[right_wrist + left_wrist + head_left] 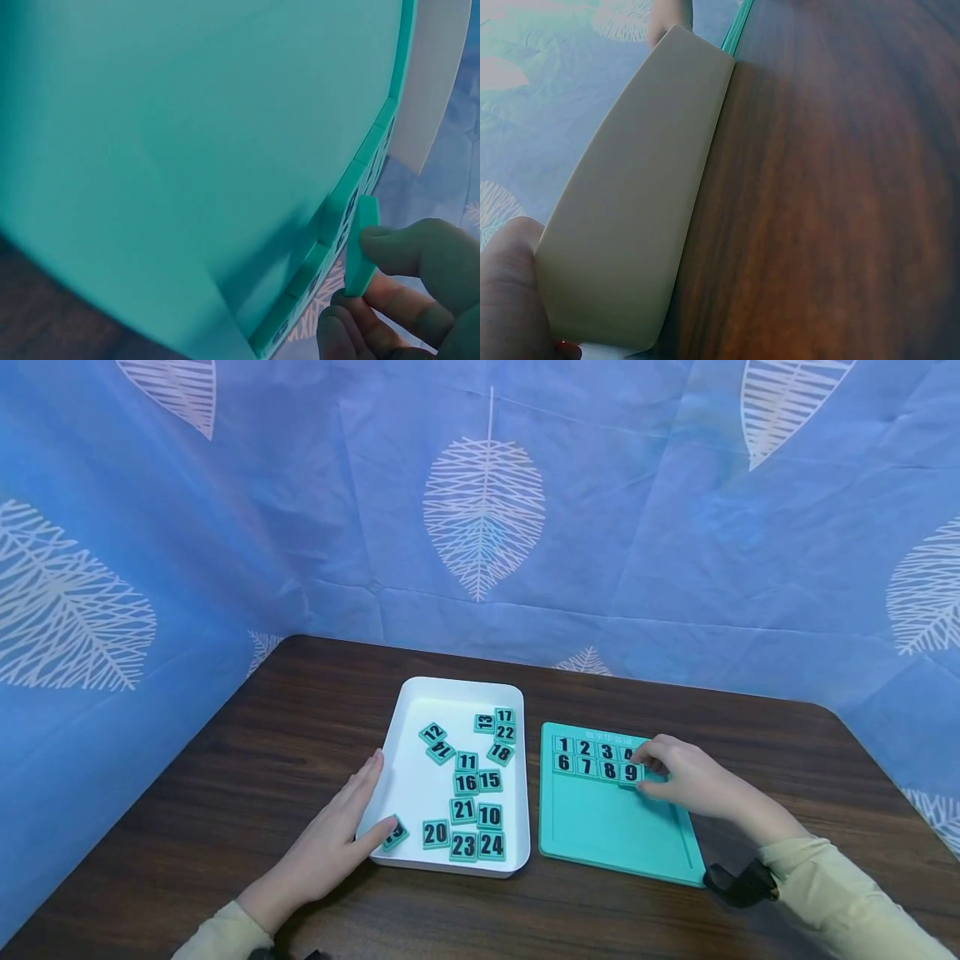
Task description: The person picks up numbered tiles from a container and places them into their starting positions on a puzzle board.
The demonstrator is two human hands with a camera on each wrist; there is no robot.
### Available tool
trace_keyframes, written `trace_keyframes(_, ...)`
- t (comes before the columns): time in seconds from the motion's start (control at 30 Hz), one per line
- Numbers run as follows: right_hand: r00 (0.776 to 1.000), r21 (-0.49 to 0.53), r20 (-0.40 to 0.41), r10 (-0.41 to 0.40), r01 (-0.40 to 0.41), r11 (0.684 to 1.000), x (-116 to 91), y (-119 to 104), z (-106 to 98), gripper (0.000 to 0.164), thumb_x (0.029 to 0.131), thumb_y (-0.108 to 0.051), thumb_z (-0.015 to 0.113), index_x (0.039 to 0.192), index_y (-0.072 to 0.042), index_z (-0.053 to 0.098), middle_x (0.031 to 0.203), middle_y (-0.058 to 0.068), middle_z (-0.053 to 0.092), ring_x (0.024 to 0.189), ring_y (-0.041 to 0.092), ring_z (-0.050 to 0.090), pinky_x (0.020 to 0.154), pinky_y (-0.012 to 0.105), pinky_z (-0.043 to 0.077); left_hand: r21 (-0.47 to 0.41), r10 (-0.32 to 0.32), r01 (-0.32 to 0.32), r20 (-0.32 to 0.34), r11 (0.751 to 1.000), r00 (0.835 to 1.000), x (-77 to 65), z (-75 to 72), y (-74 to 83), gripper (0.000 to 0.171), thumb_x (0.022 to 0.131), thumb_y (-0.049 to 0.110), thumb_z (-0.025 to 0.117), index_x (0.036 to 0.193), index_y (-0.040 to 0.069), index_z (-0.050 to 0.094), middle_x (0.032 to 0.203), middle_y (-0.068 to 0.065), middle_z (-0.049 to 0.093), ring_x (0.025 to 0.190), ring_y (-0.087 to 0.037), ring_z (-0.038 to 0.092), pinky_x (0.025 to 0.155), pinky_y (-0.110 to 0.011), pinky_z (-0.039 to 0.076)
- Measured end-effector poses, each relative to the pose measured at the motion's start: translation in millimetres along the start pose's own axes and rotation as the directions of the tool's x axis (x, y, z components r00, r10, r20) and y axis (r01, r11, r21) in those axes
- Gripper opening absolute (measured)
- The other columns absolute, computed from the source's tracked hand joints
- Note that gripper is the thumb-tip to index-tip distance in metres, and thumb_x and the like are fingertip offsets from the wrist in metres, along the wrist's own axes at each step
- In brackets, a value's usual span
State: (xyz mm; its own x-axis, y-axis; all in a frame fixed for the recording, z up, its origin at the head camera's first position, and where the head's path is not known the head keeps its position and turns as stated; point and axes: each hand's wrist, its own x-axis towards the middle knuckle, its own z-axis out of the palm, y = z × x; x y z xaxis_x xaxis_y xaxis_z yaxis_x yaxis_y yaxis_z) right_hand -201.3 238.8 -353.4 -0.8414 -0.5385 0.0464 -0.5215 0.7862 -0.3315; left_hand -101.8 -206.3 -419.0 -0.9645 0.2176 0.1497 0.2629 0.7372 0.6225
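Note:
My right hand [686,777] pinches the number 9 tile [631,774] between thumb and fingers over the teal board [611,835]. From the right wrist view, the held tile [361,247] is tilted close above the tiles in the board. Numbered tiles line the board's top in two rows, with 1 to 4 above 6 to 8; my fingers partly cover the 4. My left hand [326,839] rests at the left side of the white tray [408,718], fingers straight along it. Its thumb reaches over the rim onto the 19 tile [394,833], partly hiding it.
Several loose teal tiles lie scattered in the tray, among them 12 [432,732], 20 [435,834] and 24 [492,845]. Tray and board stand side by side on a dark wooden table [337,672]. A blue leaf-patterned cloth [360,485] hangs behind.

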Motion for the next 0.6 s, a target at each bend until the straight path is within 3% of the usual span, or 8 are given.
trace_keyframes(0.6, 0.999, -0.024, 0.002, 0.034, -0.034, 0.999, 1.8, 8.0, 9.8, 0.025, 0.081, -0.009, 0.074, 0.102, 0.001, 0.064, 0.092, 0.005, 0.056, 0.079, 0.018, 0.053, 0.066, 0.036, 0.048, -0.005, 0.003, -0.003, -0.004, 1.000, 1.000, -0.3, 0.4, -0.2, 0.077, 0.096, 0.046, 0.051, 0.155, 0.016, 0.010, 0.159, -0.003, 0.010, 0.143, -0.030, 0.014, 0.109, -0.057, 0.020)
